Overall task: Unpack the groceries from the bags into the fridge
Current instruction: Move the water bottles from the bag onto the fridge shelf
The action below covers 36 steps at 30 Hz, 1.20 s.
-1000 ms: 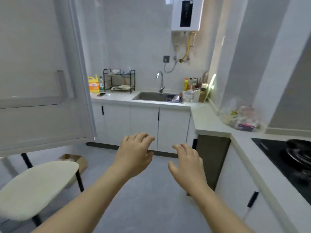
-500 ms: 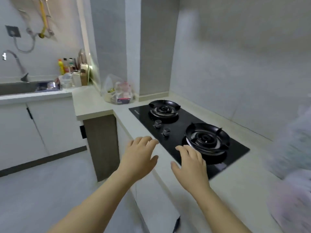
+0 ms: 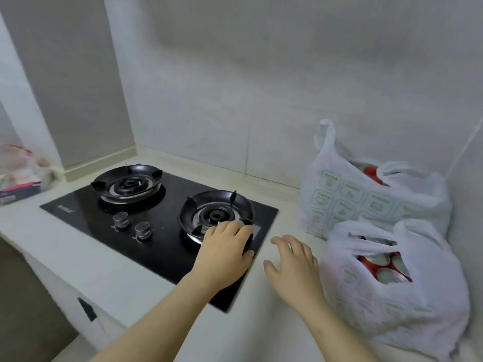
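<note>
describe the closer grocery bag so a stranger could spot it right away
Find the black gas hob in the white counter; two white plastic bags stand to its right. The closer grocery bag is the front one, beside the right hand, its mouth gaping over red-and-silver can tops, while the far bag behind stands taller with one handle upright.

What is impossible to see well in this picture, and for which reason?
Head view only:
- Near bag: plastic hides all but some red cans.
- Far bag: the near bag and its own plastic cover the contents.
- Left bag: cut by the frame edge, blurred.
- Hob label: too small to read.
- Fridge: outside the frame.
</note>
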Available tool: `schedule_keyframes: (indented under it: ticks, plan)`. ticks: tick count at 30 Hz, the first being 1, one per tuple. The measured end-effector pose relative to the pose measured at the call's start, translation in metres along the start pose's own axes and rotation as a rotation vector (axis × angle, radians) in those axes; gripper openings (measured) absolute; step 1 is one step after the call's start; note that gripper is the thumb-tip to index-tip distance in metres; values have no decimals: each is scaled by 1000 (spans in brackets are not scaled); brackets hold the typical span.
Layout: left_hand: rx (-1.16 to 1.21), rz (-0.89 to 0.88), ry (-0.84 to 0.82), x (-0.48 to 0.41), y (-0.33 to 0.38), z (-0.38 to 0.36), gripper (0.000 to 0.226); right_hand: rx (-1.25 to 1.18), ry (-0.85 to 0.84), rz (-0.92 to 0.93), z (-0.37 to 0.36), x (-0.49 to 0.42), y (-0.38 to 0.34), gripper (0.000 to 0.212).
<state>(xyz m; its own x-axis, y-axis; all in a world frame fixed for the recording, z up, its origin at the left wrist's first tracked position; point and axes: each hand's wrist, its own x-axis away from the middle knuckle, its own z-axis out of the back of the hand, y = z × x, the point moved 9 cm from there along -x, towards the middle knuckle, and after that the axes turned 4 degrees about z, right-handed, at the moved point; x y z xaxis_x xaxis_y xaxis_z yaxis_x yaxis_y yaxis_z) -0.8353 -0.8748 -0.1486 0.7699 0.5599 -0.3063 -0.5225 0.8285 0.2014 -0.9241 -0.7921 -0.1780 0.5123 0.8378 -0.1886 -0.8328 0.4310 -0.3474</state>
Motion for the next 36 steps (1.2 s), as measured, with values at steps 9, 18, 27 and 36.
schedule_keyframes:
  ticks: [9, 18, 27, 36]
  plan:
    - [75, -306, -80, -56, 48, -34, 47, 42, 132, -288, 26, 0, 45, 49]
    - [215, -411, -42, -74, 105, -34, 46, 61, 324, -402, 75, 25, 79, 56]
    - [226, -494, -102, -98, 167, -47, 44, 87, 416, -492, 107, 44, 129, 51]
    - [197, -508, 46, -153, 183, -34, 45, 141, 382, -411, 139, 7, 158, 43]
